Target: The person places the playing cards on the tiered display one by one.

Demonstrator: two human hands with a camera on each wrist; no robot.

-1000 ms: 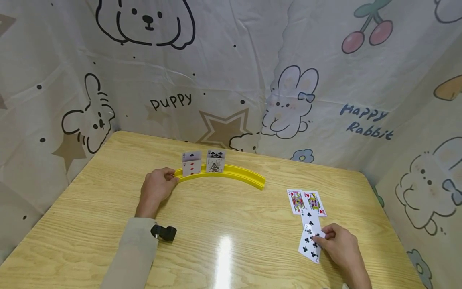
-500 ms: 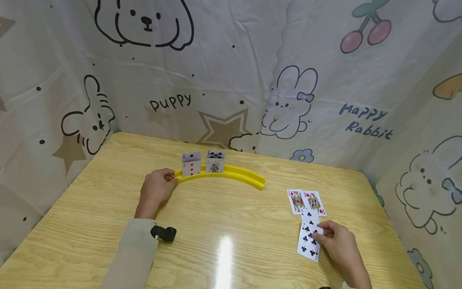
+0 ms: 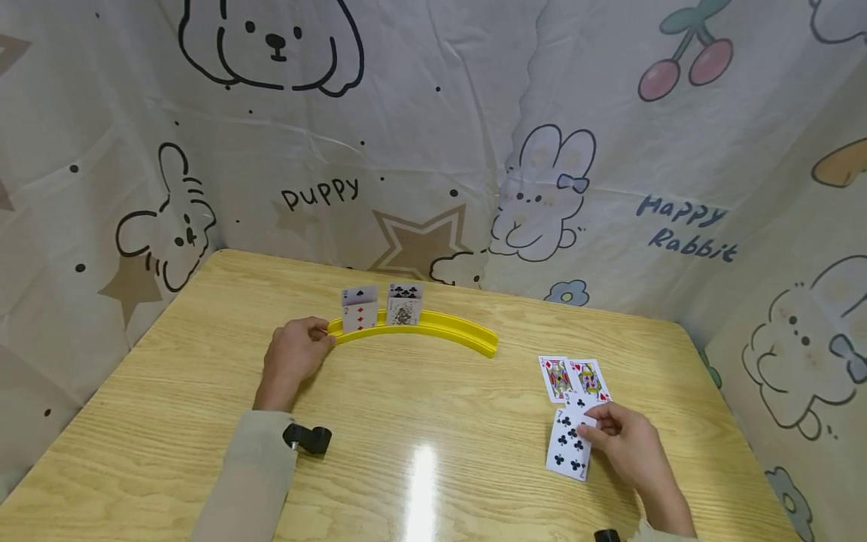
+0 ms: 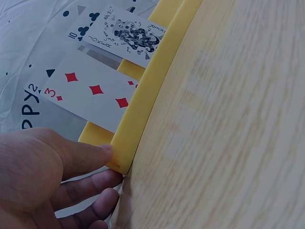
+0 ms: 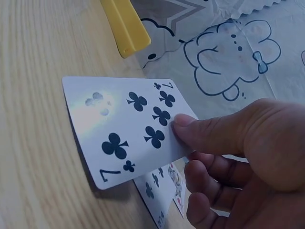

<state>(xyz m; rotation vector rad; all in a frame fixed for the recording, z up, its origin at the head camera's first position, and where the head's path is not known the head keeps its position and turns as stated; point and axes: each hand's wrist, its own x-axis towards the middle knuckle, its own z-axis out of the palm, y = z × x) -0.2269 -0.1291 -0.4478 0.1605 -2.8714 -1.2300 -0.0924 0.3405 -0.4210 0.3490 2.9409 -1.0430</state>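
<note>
My right hand (image 3: 630, 448) pinches the seven of clubs (image 3: 566, 455) between thumb and fingers, its face up and tilted off the table in the right wrist view. Under and behind it lies a clubs card (image 3: 579, 403), partly hidden. My left hand (image 3: 294, 352) grips the left end of a curved yellow card holder (image 3: 454, 331), thumb on its front wall in the left wrist view. Two pairs of cards stand in its slot: a three of diamonds (image 4: 90, 89) before a two of spades (image 3: 359, 292), and a joker (image 4: 126, 36) before a ten of clubs (image 3: 406, 290).
Two red face cards (image 3: 557, 379) lie face up on the wooden table (image 3: 379, 421), beyond the clubs card and overlapping it. A printed cloth (image 3: 420, 150) hangs behind the table and at its sides. Each wrist wears a small black mount (image 3: 314, 438).
My right hand has drawn the seven of clubs left and slightly away from me, lifting it off the clubs card below. My left hand and the card holder have stayed put.
</note>
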